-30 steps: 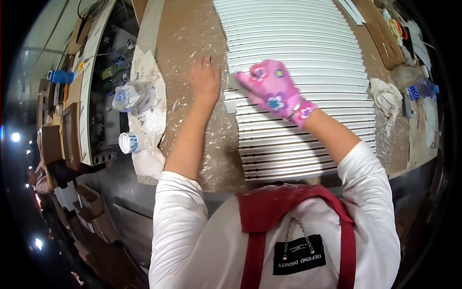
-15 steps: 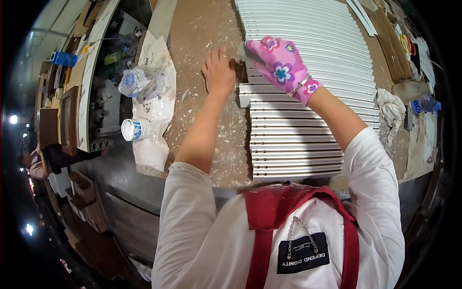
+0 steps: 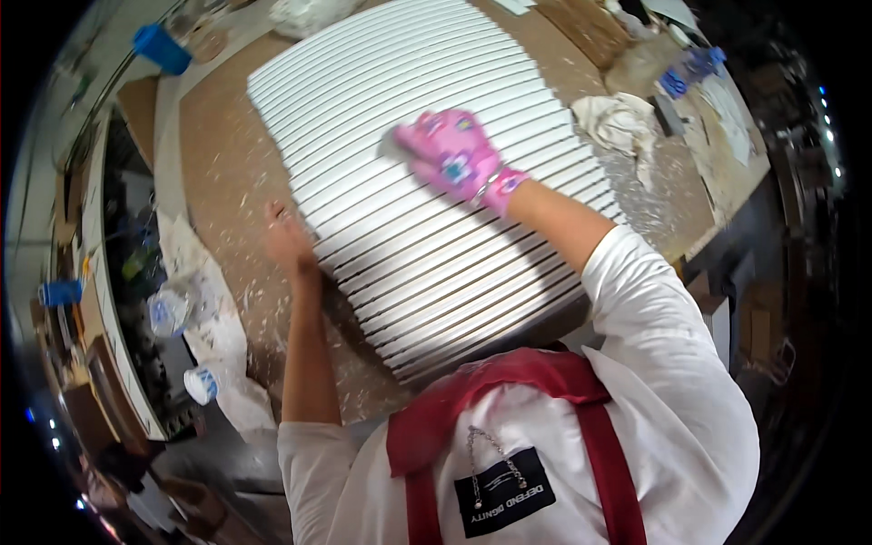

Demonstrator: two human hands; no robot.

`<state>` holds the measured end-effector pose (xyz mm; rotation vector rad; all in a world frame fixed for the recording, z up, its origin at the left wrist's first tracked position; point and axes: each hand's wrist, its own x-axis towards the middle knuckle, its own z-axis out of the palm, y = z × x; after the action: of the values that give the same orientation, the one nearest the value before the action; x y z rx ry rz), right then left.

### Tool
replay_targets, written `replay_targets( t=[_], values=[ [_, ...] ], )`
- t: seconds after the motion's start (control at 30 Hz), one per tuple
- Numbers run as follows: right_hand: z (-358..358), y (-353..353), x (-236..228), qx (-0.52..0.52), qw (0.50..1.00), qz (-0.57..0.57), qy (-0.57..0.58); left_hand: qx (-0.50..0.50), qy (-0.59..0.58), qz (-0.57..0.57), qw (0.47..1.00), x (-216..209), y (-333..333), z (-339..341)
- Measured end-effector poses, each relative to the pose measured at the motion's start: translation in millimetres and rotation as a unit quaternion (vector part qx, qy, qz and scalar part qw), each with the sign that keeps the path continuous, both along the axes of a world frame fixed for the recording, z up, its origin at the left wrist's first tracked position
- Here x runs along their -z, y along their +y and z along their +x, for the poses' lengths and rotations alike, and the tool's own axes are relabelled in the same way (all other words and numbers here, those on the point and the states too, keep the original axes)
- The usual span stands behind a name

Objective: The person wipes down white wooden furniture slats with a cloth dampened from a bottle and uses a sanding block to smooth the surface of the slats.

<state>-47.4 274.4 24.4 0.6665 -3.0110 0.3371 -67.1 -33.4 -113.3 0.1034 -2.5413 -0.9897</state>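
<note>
Long white slats (image 3: pixel 363 118) lie side by side in a wide row on the brown worktable. My right hand (image 3: pixel 459 159), in a pink glove with a flower print, is curled over a flat grey pad (image 3: pixel 392 148) on top of the slats near their middle. Most of the pad is hidden under the glove. Bare, my left hand (image 3: pixel 291 241) is beside the slats' left ends, its thumb side close to them. Its fingers look apart and somewhat blurred, with nothing visible in them.
A crumpled whitish cloth (image 3: pixel 618 123) lies right of the slats, with a plastic bottle (image 3: pixel 692 71) beyond it. Along the left table edge are a stained white sheet (image 3: pixel 213 313), a clear bottle (image 3: pixel 173 309) and a white cup (image 3: pixel 200 385). A blue cup (image 3: pixel 162 49) stands at the far left.
The view has turned, so the slats lie slanted. A slat end that stuck out at the left is now about level with the others. My gloved hand has moved inward over the slats.
</note>
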Motion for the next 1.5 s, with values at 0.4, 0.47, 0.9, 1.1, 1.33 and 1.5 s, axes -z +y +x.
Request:
replay_targets(
  t=[0.4,0.47,0.9,1.1,1.33,1.5],
  values=[
    [21,8,44,-0.054,0.976,-0.17,0.122,0.116,-0.011,0.126,0.985,-70,28,26],
    [8,-42,46,-0.034,0.983,-0.18,0.028,0.14,0.004,0.091,0.986,-77,46,31],
    [13,158,30,0.271,0.955,-0.108,-0.051,0.162,0.029,-0.078,0.983,-63,29,28],
    [42,261,40,0.345,0.928,-0.128,0.058,0.173,0.054,-0.077,0.98,-67,35,30],
    [36,234,40,0.35,0.936,-0.02,0.03,0.171,0.055,-0.099,0.979,-66,30,31],
    [38,237,43,0.259,0.963,0.021,0.075,0.17,0.059,-0.092,0.979,-66,37,32]
  ],
)
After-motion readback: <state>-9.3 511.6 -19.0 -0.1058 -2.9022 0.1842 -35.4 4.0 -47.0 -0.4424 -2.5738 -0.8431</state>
